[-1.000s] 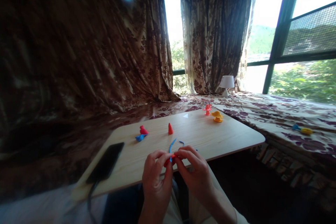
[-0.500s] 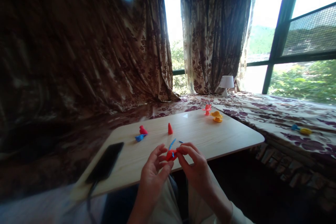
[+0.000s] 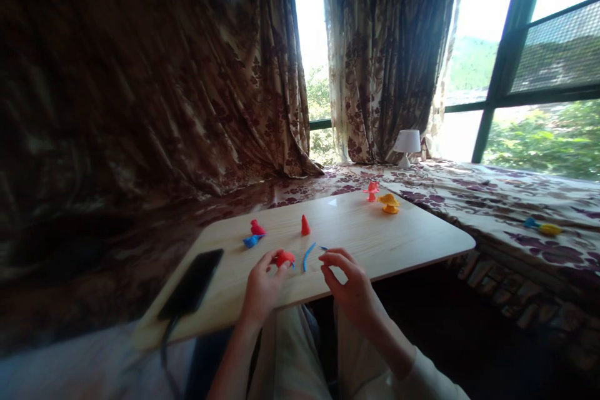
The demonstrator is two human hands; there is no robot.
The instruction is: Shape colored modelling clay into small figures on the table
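Observation:
A red lump [image 3: 285, 258] that looks like modelling clay, with a small blue bit on its right side, is held between the thumb and fingers of my left hand [image 3: 263, 281], at the near part of the table. My right hand [image 3: 347, 275] hovers to the right, apart from the lump. Its thumb and forefinger curve with a gap between them, and I see nothing in them. Between the hands lies a thin blue strip [image 3: 308, 256]. A small dark-blue piece [image 3: 324, 248] rests just beyond my right fingertips.
On the wooden table [image 3: 347, 225] stand a red cone [image 3: 305, 225], pink-red [image 3: 257, 228] and blue [image 3: 252, 240] shapes, a coral figure [image 3: 372, 191] and a yellow shape [image 3: 389, 203]. A black phone [image 3: 192, 284] with a cable lies left. A lamp [image 3: 407, 145] stands behind.
My hands have separated. The left hand carried the red lump left and away from me, over the table; the right hand let go of it and stayed on the right.

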